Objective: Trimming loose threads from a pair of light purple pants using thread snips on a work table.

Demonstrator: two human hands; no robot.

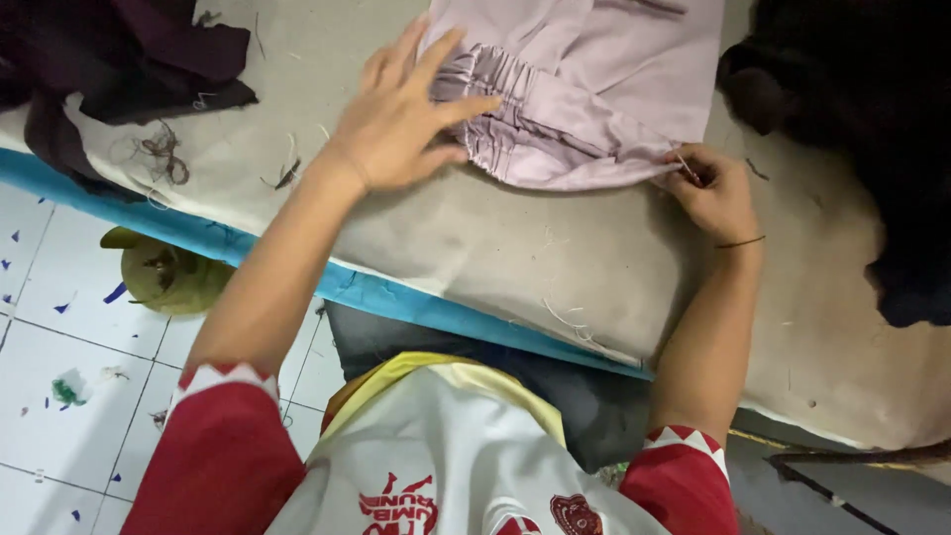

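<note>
Pale lilac garment [584, 89] lies at upper centre of the frame on the counter [555, 258], its gathered elastic band turned toward the person. Top edge cut off by the frame, so the kind of garment is unclear.

Left hand [401, 114]: open, fingers spread, palm flat on the gathers — seemingly pinning the cloth so it lies taut.

Right hand [713, 193]: closed in a pinch at the garment's lower right corner, on something thin and pale, maybe a thread or small tool; too small to tell. Thin band on that wrist.

Outward: dark cloth [119, 59] at upper left, black fabric heap [862, 119] at right, both cropped. Loose threads scattered on the counter. Tiled floor [59, 327] at lower left, with a greenish object partly under the counter edge.
</note>
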